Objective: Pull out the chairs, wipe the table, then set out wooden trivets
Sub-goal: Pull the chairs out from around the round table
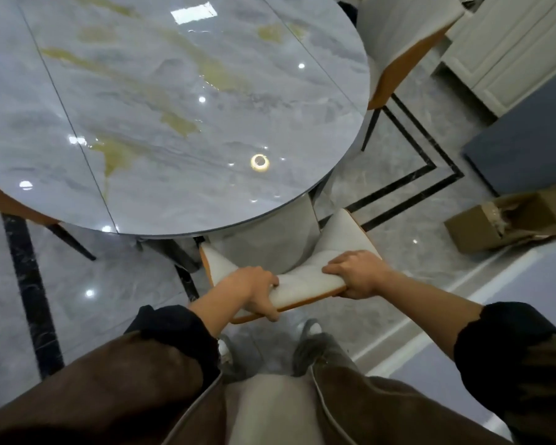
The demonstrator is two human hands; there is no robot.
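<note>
Glossy grey marble covers the round table (161,117) and the floor (408,184) around it. Standing at the table's near edge, I grip the white, orange-edged chair back (305,285) with my left hand (254,292) and right hand (357,274), its seat partly under the tabletop.

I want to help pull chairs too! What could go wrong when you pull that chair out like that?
Both the left hand and right hand grip the chair backrest, and the feet stand right behind it, so a hard tug might bump toes. The floor looks glossy, so the legs could slide fast. A cardboard box lies nearby, which someone stepping back might trip on.
</note>
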